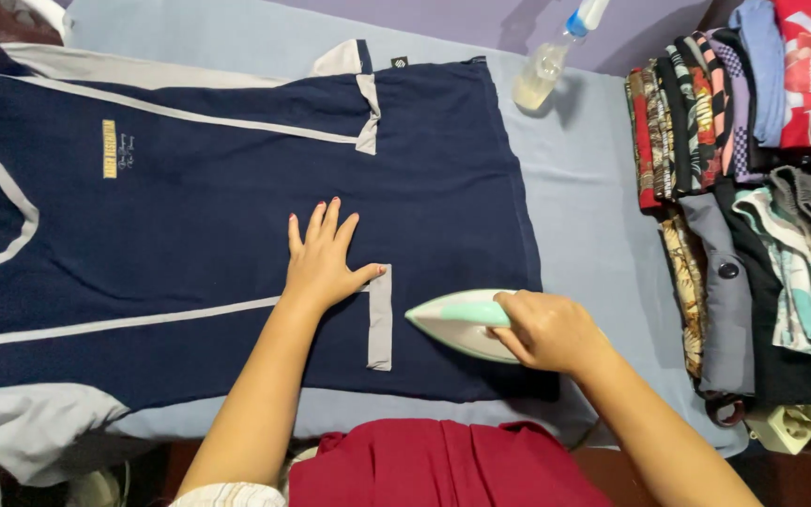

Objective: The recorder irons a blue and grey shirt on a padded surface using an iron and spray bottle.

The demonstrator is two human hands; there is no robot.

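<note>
Right hand (548,330) (gripping) pointed iron (457,321), navy shirt (237,225)

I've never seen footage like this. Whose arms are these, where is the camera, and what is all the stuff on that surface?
There is no machine here: the arms belong to a person wearing a camera on the head, so you look down as that person does. The left hand lies flat on a navy shirt with grey stripes, spread over a blue padded surface. The right hand grips a white and mint-green iron resting on the shirt's hem end. A spray bottle lies at the far edge, and folded clothes are stacked on the right.
</note>
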